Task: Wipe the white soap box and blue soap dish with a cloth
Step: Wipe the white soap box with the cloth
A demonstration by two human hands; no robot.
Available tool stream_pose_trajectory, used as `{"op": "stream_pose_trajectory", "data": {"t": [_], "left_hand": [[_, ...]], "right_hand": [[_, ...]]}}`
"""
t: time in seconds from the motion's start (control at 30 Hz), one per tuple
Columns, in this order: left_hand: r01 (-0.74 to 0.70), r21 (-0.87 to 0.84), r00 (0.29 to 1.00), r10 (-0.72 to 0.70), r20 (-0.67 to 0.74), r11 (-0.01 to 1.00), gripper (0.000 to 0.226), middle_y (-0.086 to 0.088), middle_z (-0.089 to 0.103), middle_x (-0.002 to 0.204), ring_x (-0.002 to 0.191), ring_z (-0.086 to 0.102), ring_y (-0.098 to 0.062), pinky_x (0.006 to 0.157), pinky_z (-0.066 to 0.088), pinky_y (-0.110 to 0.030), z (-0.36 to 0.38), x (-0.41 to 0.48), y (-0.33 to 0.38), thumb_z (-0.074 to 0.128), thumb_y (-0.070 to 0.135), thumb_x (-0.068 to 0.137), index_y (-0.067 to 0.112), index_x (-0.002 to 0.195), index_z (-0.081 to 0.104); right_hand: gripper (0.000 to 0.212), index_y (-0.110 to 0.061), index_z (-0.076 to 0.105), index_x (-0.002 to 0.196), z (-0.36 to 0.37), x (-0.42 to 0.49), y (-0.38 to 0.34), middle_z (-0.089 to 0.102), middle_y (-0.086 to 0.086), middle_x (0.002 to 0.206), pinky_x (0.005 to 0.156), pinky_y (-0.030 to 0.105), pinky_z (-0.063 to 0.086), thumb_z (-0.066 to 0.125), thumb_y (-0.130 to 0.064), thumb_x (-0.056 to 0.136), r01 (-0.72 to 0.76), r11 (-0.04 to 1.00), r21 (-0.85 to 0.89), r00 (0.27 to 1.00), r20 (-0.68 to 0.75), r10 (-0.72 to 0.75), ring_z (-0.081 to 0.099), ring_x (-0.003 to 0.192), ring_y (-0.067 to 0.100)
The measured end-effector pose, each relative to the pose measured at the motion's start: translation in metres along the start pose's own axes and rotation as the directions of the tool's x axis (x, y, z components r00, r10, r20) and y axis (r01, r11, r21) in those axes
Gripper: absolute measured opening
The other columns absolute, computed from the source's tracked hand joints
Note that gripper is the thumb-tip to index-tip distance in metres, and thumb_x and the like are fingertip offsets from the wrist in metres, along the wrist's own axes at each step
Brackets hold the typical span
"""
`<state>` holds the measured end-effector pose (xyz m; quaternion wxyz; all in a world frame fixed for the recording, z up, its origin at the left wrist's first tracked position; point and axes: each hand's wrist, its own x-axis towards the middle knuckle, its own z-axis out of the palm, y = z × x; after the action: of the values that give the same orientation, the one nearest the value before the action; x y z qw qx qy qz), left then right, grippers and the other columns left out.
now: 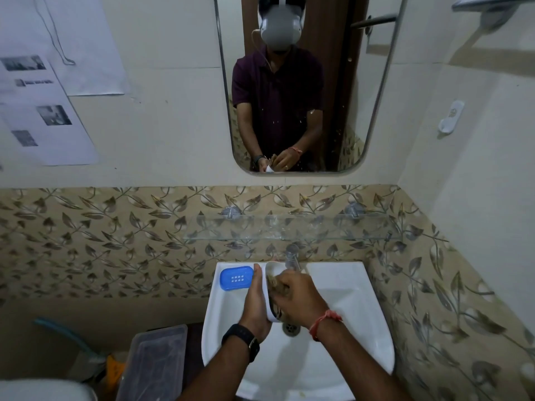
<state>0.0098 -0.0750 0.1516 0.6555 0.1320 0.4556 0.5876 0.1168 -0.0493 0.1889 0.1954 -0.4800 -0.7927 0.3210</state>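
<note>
Head camera, nearest first: two bare forearms reach forward over a white sink (341,287), the left one wearing a black watch (242,340), the right one a red thread band (323,324) at the wrist. Left of the sink, low down, stands a clear plastic container (153,363).

Above the drain (291,329), the left hand (256,306) cradles the white soap box (269,287) from its left side, palm against the wall of the box, thumb lying straight up along it and fingers wrapped under and out of sight. The box is tilted on its long edge with its opening turned toward the right hand (298,296). That hand's fingers are bunched together, pressing a brownish cloth (275,285) into the inside of the box; the cloth shows only as a crumpled patch between fingers and box.

Just beyond the left thumb, the blue soap dish (236,278) lies flat on the sink's back left corner, apart from the box. A chrome tap (292,256) stands at the back rim, behind the box. Higher on the leaf-patterned tiles hangs a glass shelf (289,230), and above it a mirror (362,111) reflects the person holding box and cloth.
</note>
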Motion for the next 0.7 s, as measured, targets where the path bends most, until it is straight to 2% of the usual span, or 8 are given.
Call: {"op": "stream_pose_trajectory", "data": {"t": [0.03,0.1,0.23,0.33,0.47,0.53,0.6,0.7], "left_hand": [[0.005,-0.002,1.000,-0.005,0.002,1.000,0.065,-0.012,0.079,0.096,0.081,0.077,-0.025,0.072,0.058,-0.040,-0.005,0.002,0.002,0.030,0.065,0.097,0.018,0.109,0.073],[0.004,0.001,1.000,-0.004,-0.017,1.000,0.066,-0.014,0.079,0.098,0.082,0.077,-0.026,0.075,0.059,-0.041,-0.009,0.004,0.002,0.031,0.067,0.095,0.019,0.109,0.074],[-0.003,0.027,1.000,0.003,0.002,1.000,0.058,-0.011,0.080,0.088,0.075,0.077,-0.022,0.067,0.061,-0.036,0.002,-0.002,-0.001,0.031,0.057,0.100,0.017,0.100,0.072],[-0.013,0.022,1.000,0.012,0.008,1.000,0.053,-0.007,0.080,0.084,0.075,0.077,-0.019,0.063,0.060,-0.033,0.007,-0.003,-0.003,0.030,0.054,0.102,0.019,0.103,0.070],[0.010,0.034,0.999,-0.008,-0.031,0.999,0.067,-0.016,0.077,0.108,0.093,0.075,-0.029,0.069,0.061,-0.039,-0.008,0.011,0.005,0.038,0.066,0.094,0.014,0.124,0.068],[0.014,0.068,0.999,-0.010,-0.052,0.998,0.076,-0.019,0.073,0.118,0.107,0.069,-0.035,0.079,0.060,-0.043,-0.009,0.019,0.010,0.043,0.073,0.085,0.014,0.127,0.066],[0.020,0.103,0.998,-0.013,-0.067,0.994,0.071,-0.018,0.073,0.116,0.107,0.069,-0.034,0.080,0.059,-0.042,-0.004,0.021,0.010,0.039,0.071,0.089,0.016,0.126,0.066],[-0.011,0.135,1.000,0.014,-0.019,0.991,0.059,-0.010,0.079,0.098,0.087,0.076,-0.022,0.067,0.060,-0.031,0.009,0.018,0.006,0.033,0.056,0.101,0.013,0.118,0.068]], "right_hand": [[0.040,-0.017,0.064,0.059,0.000,-0.001,0.003,0.054,-0.011,0.066,0.061,0.007,0.037,0.070,-0.003,0.097,0.004,0.999,-0.034,0.996,0.084,-0.001,0.054,0.065,0.008],[0.049,-0.024,0.051,0.055,0.000,0.000,0.009,0.046,-0.012,0.060,0.053,0.006,0.035,0.070,-0.005,0.096,-0.040,0.994,-0.103,0.992,0.115,0.051,0.045,0.059,-0.001],[0.026,-0.008,0.078,0.080,0.003,0.009,0.006,0.065,0.005,0.071,0.050,0.006,0.031,0.068,-0.013,0.104,-0.157,0.987,-0.036,0.979,-0.141,0.151,0.049,0.057,0.002],[0.020,0.002,0.080,0.083,0.007,0.013,0.002,0.063,-0.001,0.075,0.056,0.000,0.042,0.072,-0.004,0.100,-0.044,0.996,0.078,0.965,-0.254,0.063,0.047,0.061,-0.010],[0.024,-0.002,0.078,0.075,0.001,0.002,0.012,0.062,0.000,0.072,0.059,0.003,0.039,0.071,-0.005,0.097,-0.046,0.999,-0.019,0.995,0.087,0.048,0.048,0.064,-0.010],[0.017,-0.001,0.084,0.089,-0.005,0.003,0.017,0.067,0.002,0.078,0.064,0.002,0.038,0.070,-0.005,0.097,-0.101,0.994,-0.047,0.991,0.085,0.105,0.047,0.065,-0.014],[0.017,0.001,0.083,0.096,-0.011,0.013,0.019,0.074,0.011,0.083,0.070,0.018,0.043,0.070,-0.010,0.097,-0.204,0.979,-0.007,0.978,-0.057,0.203,0.055,0.063,0.002],[0.016,0.002,0.082,0.089,-0.014,0.025,0.008,0.082,0.021,0.090,0.069,0.024,0.043,0.071,-0.009,0.095,-0.224,0.971,0.081,0.943,-0.232,0.237,0.065,0.075,0.024]]}}
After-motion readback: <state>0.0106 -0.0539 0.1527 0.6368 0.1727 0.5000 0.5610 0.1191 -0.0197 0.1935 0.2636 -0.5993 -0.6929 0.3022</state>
